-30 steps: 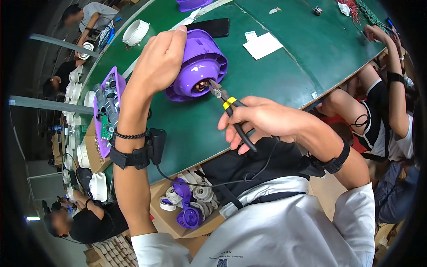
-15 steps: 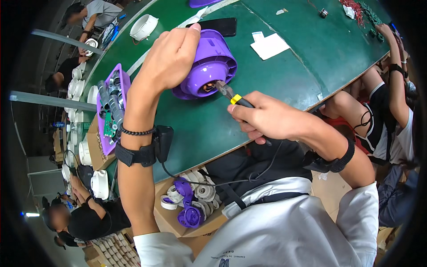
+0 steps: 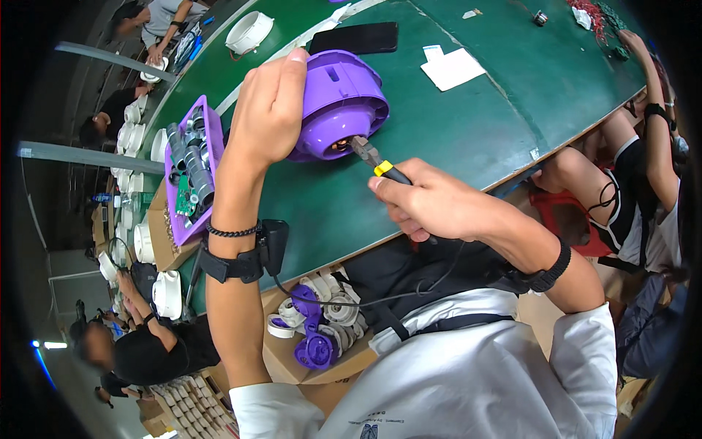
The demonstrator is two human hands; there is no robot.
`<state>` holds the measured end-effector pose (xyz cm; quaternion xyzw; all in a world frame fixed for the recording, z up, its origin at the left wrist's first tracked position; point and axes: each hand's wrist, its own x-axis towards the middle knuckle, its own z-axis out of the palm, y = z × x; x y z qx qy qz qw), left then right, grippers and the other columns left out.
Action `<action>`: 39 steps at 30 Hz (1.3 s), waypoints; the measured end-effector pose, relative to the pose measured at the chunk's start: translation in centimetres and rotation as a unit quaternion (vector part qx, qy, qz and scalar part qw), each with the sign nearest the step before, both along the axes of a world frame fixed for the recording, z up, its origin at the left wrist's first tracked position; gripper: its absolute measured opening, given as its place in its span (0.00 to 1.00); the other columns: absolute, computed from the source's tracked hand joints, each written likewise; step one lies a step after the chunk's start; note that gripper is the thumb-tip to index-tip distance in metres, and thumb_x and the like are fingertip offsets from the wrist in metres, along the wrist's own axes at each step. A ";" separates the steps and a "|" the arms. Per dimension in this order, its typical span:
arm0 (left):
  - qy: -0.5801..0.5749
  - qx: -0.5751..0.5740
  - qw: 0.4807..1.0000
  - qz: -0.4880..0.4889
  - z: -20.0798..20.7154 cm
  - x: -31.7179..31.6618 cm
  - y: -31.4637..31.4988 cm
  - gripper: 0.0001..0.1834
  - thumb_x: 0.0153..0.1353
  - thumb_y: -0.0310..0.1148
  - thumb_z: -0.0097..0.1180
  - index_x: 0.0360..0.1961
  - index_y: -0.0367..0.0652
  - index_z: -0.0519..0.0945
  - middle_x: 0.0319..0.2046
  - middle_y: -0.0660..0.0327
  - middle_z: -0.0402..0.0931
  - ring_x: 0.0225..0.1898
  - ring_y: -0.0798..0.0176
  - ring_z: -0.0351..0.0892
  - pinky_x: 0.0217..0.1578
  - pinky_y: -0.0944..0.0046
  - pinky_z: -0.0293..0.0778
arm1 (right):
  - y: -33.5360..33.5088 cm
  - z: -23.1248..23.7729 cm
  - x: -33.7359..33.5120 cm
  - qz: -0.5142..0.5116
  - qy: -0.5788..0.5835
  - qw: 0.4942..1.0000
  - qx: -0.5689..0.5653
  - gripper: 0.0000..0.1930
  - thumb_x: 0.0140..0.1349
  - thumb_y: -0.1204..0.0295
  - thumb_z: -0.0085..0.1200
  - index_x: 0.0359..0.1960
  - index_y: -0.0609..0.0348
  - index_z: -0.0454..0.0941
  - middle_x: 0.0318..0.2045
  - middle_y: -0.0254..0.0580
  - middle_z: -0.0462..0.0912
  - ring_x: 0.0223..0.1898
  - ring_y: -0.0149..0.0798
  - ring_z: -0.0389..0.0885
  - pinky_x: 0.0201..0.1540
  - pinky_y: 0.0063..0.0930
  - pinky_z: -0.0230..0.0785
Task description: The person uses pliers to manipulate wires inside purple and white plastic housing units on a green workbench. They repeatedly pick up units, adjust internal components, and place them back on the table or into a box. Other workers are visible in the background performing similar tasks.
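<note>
My left hand (image 3: 270, 110) is closed around the rim of a round purple plastic housing (image 3: 344, 102), which is tilted over the green table. Copper-coloured parts show inside the opening at its lower end. My right hand (image 3: 431, 201) grips a pair of pliers (image 3: 382, 162) with black and yellow handles. The metal jaws reach the edge of that opening; whether they pinch anything cannot be made out.
A black phone (image 3: 355, 38) and white paper (image 3: 453, 69) lie beyond the housing. At left stands a purple tray (image 3: 212, 124) of grey cylinders and green circuit boards. Below the table edge, a cardboard box (image 3: 281, 366) holds white and purple parts. Co-workers sit on both sides.
The purple housing has tipped slightly, showing more of its side and less of the opening. Both hands have shifted a little, and the plier jaws stay at the opening.
</note>
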<state>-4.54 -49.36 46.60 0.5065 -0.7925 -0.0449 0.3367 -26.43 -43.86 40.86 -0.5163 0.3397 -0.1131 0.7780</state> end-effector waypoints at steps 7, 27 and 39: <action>0.068 0.039 0.997 0.022 -1.0 1.7 1.0 0.24 0.73 0.38 0.35 0.37 0.26 0.77 0.31 0.46 0.78 0.32 0.54 0.76 0.38 0.57 0.70 | 0.4 0.4 0.7 0.000 0.029 0.998 -0.052 0.19 0.72 0.62 0.44 0.23 0.55 0.61 0.16 0.28 0.60 0.16 0.26 0.58 0.19 0.26 0.55; 0.145 0.077 0.986 0.022 -1.6 3.1 2.7 0.29 0.74 0.42 0.30 0.43 0.27 0.78 0.35 0.52 0.82 0.35 0.63 0.80 0.41 0.65 0.74 | 1.2 -1.0 2.1 -0.009 -0.112 0.985 0.129 0.17 0.70 0.63 0.48 0.24 0.51 0.60 0.16 0.25 0.56 0.15 0.24 0.55 0.17 0.23 0.49; 0.063 -0.012 0.998 -0.001 -1.2 1.9 1.6 0.22 0.72 0.35 0.36 0.36 0.25 0.78 0.26 0.41 0.77 0.28 0.39 0.76 0.31 0.50 0.70 | 0.2 -0.6 0.8 0.010 -0.048 0.996 0.070 0.14 0.69 0.65 0.44 0.26 0.58 0.67 0.19 0.32 0.69 0.20 0.29 0.70 0.21 0.27 0.63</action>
